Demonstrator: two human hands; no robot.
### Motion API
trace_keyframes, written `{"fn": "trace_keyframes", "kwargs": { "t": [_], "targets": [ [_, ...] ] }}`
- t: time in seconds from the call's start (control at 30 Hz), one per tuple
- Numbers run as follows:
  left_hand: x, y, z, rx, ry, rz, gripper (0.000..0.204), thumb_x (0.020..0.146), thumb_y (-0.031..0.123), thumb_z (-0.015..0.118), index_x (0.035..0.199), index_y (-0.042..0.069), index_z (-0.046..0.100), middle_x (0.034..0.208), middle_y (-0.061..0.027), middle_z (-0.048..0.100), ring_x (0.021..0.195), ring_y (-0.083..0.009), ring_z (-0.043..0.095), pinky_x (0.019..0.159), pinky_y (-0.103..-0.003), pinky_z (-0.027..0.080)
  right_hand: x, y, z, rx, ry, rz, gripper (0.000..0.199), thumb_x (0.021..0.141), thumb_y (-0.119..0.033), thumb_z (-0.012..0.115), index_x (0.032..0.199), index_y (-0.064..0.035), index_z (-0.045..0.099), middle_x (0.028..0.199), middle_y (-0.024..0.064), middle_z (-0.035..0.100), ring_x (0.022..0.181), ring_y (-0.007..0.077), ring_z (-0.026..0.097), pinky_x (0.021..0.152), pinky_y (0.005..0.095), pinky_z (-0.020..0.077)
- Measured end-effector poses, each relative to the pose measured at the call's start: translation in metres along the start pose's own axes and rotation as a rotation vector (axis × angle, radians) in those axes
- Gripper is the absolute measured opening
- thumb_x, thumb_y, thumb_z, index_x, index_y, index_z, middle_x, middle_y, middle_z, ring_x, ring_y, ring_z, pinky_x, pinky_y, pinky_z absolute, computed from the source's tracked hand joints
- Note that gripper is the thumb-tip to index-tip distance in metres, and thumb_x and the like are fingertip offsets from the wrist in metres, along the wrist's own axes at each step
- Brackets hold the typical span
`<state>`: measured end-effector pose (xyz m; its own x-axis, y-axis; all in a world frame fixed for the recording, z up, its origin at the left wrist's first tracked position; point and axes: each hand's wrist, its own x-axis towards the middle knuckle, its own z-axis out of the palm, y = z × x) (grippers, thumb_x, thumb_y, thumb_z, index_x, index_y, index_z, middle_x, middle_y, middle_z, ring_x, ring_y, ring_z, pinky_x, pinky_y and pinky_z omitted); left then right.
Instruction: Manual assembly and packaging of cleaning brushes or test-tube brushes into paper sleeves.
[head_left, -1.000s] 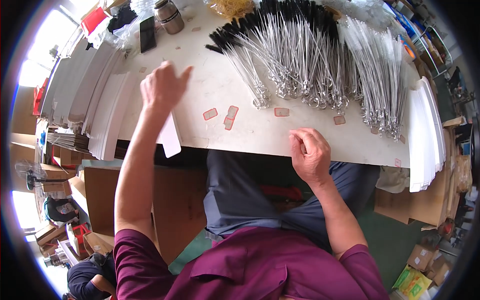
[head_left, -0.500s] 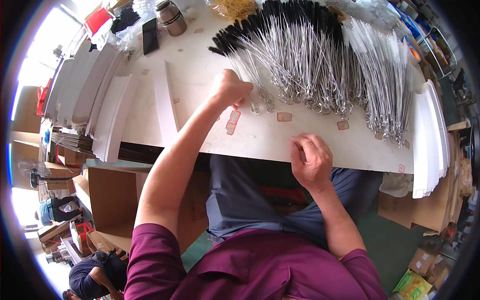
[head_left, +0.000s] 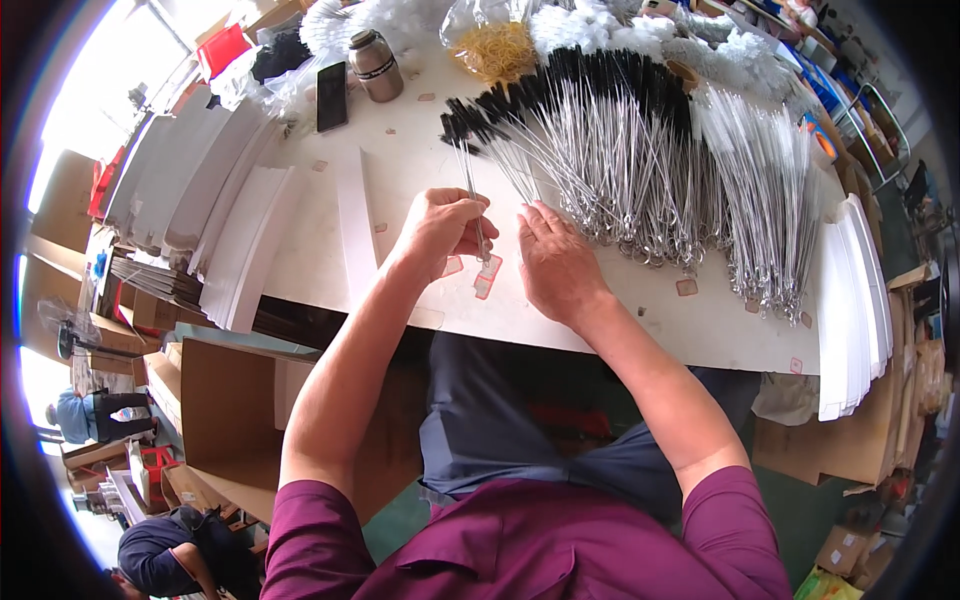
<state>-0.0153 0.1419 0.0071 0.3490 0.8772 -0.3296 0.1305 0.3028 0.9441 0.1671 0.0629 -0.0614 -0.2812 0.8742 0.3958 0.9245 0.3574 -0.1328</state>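
Note:
My left hand (head_left: 440, 232) is closed around a few thin wire cleaning brushes (head_left: 469, 175), black bristles pointing away and looped ends hanging below the fingers. To its right, my right hand (head_left: 562, 268) lies with its fingers stretched out, fingertips at the lower ends of several loose brushes (head_left: 512, 168); its palm side is hidden. Just beyond spreads a large heap of black-bristled brushes (head_left: 625, 165), their ring handles toward me. Farther right lies a bundle of brushes with pale bristles (head_left: 760, 200).
Folded white card strips (head_left: 255, 240) stack at the left, and more strips (head_left: 850, 310) at the right edge. One strip (head_left: 352, 215) lies beside my left arm. A phone (head_left: 332, 97), a metal flask (head_left: 375, 66) and a bag of yellow bands (head_left: 493, 52) sit at the back.
My left hand has drawn back toward me, now with a few brushes upright in it. My right hand has moved forward and left, its curled fingers now straightened at the loose brushes.

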Motion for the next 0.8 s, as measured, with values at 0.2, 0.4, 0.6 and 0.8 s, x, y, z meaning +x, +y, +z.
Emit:
{"fn": "trace_keyframes", "kwargs": {
  "t": [0.2, 0.4, 0.6, 0.8],
  "targets": [
    [-0.055, 0.01, -0.027, -0.171, 0.043, 0.047, 0.024, 0.098, 0.015, 0.063, 0.114, -0.004, 0.066, 0.078, -0.0142, 0.07, 0.062, -0.0188, 0.066, 0.058, -0.03, 0.054, 0.003, 0.0, 0.015, -0.063, -0.057, 0.027, 0.054, 0.092, -0.012, 0.051, 0.139, 0.0131, 0.053, 0.147, 0.025, 0.054, 0.145, 0.0342, 0.043, 0.121, 0.0417, 0.0336],
    [-0.101, -0.001, -0.011, -0.13, -0.109, 0.097, 0.025, 0.101, 0.016, 0.059, 0.118, -0.002, 0.064, 0.08, -0.014, 0.071, 0.062, -0.0185, 0.067, 0.061, -0.029, 0.056, -0.006, -0.002, 0.007, 0.3, 0.09, 0.135, 0.049, 0.101, -0.027, 0.05, 0.13, 0.0108, 0.061, 0.134, 0.0262, 0.063, 0.135, 0.0369, 0.054, 0.116, 0.0419, 0.0395],
    [-0.112, -0.03, 0.029, -0.104, -0.443, -0.036, 0.025, 0.104, 0.019, 0.059, 0.119, -0.001, 0.065, 0.082, -0.0116, 0.071, 0.068, -0.0164, 0.068, 0.065, -0.028, 0.056, -0.025, -0.023, -0.058, 1.807, 0.095, 0.519, 0.046, 0.109, -0.035, 0.053, 0.124, 0.0062, 0.065, 0.105, 0.0163, 0.073, 0.1, 0.0232, 0.07, 0.093, 0.0373, 0.0553],
    [-0.107, -0.053, 0.059, -0.108, -0.539, -0.043, 0.027, 0.105, 0.023, 0.06, 0.116, -0.002, 0.067, 0.084, -0.0109, 0.071, 0.073, -0.0155, 0.069, 0.069, -0.028, 0.057, -0.066, -0.001, -0.074, 1.602, 0.24, 0.661, 0.027, 0.107, -0.025, 0.058, 0.113, -0.001, 0.069, 0.091, 0.0096, 0.073, 0.083, 0.0164, 0.07, 0.077, 0.0299, 0.0548]
  ]
}}
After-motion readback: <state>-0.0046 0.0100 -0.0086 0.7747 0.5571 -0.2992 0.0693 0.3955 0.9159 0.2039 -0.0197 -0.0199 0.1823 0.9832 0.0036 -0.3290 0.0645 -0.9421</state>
